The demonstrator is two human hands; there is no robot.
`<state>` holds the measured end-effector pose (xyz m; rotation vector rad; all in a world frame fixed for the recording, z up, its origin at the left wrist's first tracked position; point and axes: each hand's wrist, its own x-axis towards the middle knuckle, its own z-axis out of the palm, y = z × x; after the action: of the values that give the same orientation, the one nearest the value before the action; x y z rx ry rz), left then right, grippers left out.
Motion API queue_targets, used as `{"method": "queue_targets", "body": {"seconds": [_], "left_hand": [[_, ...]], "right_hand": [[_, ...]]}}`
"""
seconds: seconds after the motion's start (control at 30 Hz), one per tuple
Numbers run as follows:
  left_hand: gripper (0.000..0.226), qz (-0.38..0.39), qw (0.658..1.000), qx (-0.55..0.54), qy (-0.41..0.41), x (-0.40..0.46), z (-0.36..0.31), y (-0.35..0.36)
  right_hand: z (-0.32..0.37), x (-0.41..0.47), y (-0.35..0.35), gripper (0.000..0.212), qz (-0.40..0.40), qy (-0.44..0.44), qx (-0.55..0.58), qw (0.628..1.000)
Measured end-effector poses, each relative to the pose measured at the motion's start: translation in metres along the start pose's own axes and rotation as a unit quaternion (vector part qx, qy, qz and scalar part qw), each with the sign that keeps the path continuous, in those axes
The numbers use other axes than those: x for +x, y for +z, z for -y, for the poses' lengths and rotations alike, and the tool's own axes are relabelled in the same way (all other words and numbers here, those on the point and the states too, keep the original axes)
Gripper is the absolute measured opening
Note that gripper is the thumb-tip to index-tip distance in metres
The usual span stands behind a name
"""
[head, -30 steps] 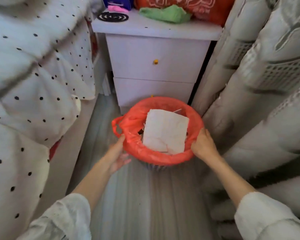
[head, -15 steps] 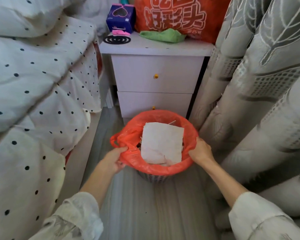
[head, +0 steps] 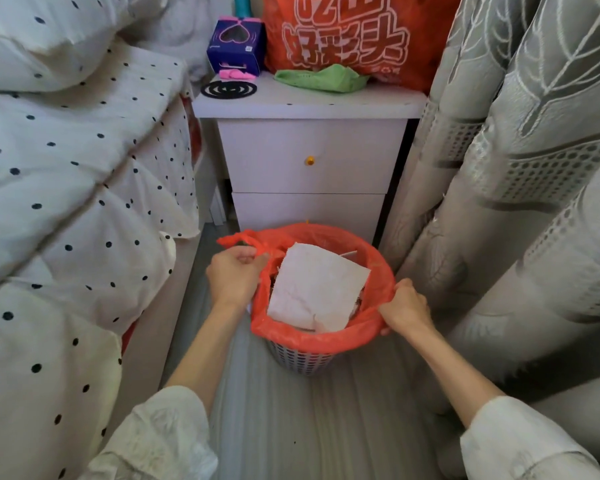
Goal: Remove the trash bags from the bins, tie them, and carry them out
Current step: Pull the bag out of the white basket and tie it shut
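While both hands grip the bag (head: 312, 341) edge, it sits in the bin (head: 302, 362), rim folded over the bin's top. Left hand (head: 234, 277) pinches the bag's left handle loop, fingers closed on the plastic, loop sticking up and left of the rim. Right hand (head: 406, 308) closes on the bag's right edge, plastic bunched in the fist, pulled slightly outward. Bag is orange-red, thin. White crumpled paper (head: 314, 289) lies on top inside, tilted, covering most of the opening; darker scraps under it, cannot tell what. Bin is pale, perforated wall, standing on grey striped floor (head: 291, 427), only its lower part showing below the bag. Both forearms bare, white sleeves (head: 160, 434) at near edge. Just beyond the bin, white nightstand (head: 309, 161) with two drawers, small yellow knob on the upper. On its top: black coil (head: 228, 89), purple box (head: 236, 51), green cloth (head: 321, 77), big orange bag with white characters (head: 347, 39). Left: bed with white polka-dot duvet (head: 66, 168). Right: grey patterned curtain (head: 516, 168), close to the bin.
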<state>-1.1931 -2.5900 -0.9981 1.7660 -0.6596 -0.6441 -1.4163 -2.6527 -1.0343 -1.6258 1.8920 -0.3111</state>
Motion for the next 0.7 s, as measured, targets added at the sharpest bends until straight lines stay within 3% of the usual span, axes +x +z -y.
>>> {"method": "queue_targets", "body": {"seconds": [0.07, 0.2, 0.3, 0.4, 0.43, 0.5, 0.57, 0.63, 0.7], "left_hand": [[0.020, 0.013, 1.000, -0.026, 0.007, -0.003, -0.007, 0.008], [0.022, 0.044, 0.986, -0.142, -0.070, -0.005, -0.001, 0.014], [0.039, 0.080, 0.995, 0.031, -0.043, 0.005, 0.018, 0.006], [0.092, 0.201, 0.957, 0.206, -0.028, 0.014, 0.033, -0.003], [0.098, 0.226, 0.944, 0.240, -0.034, 0.010, 0.027, -0.005], [0.069, 0.242, 0.933, 0.259, -0.059, -0.001, 0.016, -0.007], [0.034, 0.221, 0.941, 0.250, -0.065, -0.001, 0.012, -0.007], [0.021, 0.178, 0.962, 0.195, -0.068, 0.000, 0.011, -0.010], [0.016, 0.152, 0.977, 0.119, -0.090, -0.001, 0.009, -0.015]], "right_hand": [[0.000, 0.002, -0.001, 0.033, 0.001, 0.007, 0.017, 1.000], [0.000, 0.003, -0.003, 0.028, 0.036, 0.017, 0.125, 0.991], [-0.002, 0.006, -0.001, 0.021, 0.066, 0.034, 0.285, 0.956], [-0.013, 0.013, 0.002, 0.025, 0.062, 0.089, 0.414, 0.904], [-0.019, 0.015, 0.005, 0.029, 0.059, 0.123, 0.431, 0.892], [-0.032, 0.014, 0.012, 0.027, 0.101, 0.206, 0.437, 0.869], [-0.037, 0.011, 0.021, 0.028, 0.198, 0.287, 0.451, 0.821], [-0.035, 0.010, 0.027, 0.032, 0.258, 0.309, 0.490, 0.773], [-0.028, 0.012, 0.027, 0.026, 0.269, 0.295, 0.511, 0.761]]}}
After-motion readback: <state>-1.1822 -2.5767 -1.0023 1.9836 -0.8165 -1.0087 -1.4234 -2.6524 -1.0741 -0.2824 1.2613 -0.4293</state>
